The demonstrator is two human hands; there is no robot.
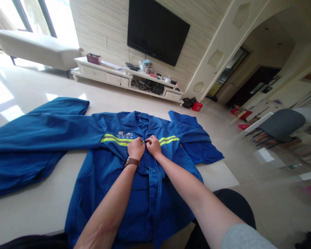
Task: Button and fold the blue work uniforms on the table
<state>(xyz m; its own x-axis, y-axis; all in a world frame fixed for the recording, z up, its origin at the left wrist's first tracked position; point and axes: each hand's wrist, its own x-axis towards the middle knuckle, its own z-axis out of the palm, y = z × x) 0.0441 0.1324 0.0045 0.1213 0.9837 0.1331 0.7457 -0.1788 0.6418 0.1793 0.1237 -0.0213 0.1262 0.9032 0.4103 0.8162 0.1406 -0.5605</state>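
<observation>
A blue work jacket (98, 183) with yellow-green reflective stripes and a chest logo lies face up on a white table (38, 204), its collar away from me. My left hand (136, 148), with a brown-strapped watch (132, 161) on the wrist, is closed on the jacket's front edge at stripe height. Beside it, my right hand (153, 146) pinches the opposite front edge. The fingertips almost meet, hiding the exact spot between them. Lower down the front, a button (152, 171) shows on the placket, and the hem hangs toward me.
More blue cloth (54, 103) lies under the left sleeve, and another blue piece (197, 148) lies at the right. Beyond the table stand a white TV cabinet (101, 72) with clutter and a wall-mounted television (157, 31). A grey chair (280, 124) is at the right.
</observation>
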